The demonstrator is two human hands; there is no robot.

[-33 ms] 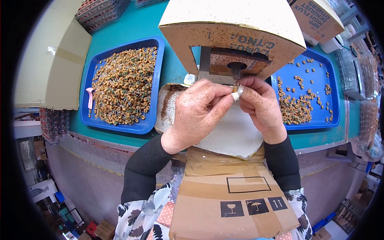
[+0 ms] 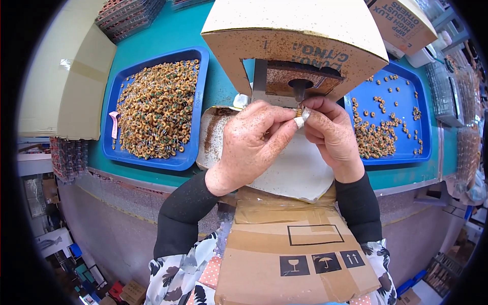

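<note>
A small wire-wound ring coil (image 2: 299, 112) is pinched between the fingertips of both hands, in front of the boxed machine. My left hand (image 2: 249, 140), thumb and forefinger together, meets it from the left. My right hand (image 2: 333, 134) grips it from the right, with white tape around a fingertip. Just above the coil, the dark tapered tip (image 2: 300, 90) of the machine points down from a hole; the fingers partly hide whether they touch. The cardboard cover (image 2: 244, 48) around it is speckled with brown dust. Below my hands lies a white sheet (image 2: 290, 175).
At the left, a blue tray (image 2: 202, 101) is heaped with ring coils (image 2: 157, 107). Another blue tray (image 2: 406, 157) at the right holds fewer, scattered coils (image 2: 373, 137). A taped carton (image 2: 284, 244) stands close against my front, between my forearms. Stacked clear trays (image 2: 127, 18) sit at the far left.
</note>
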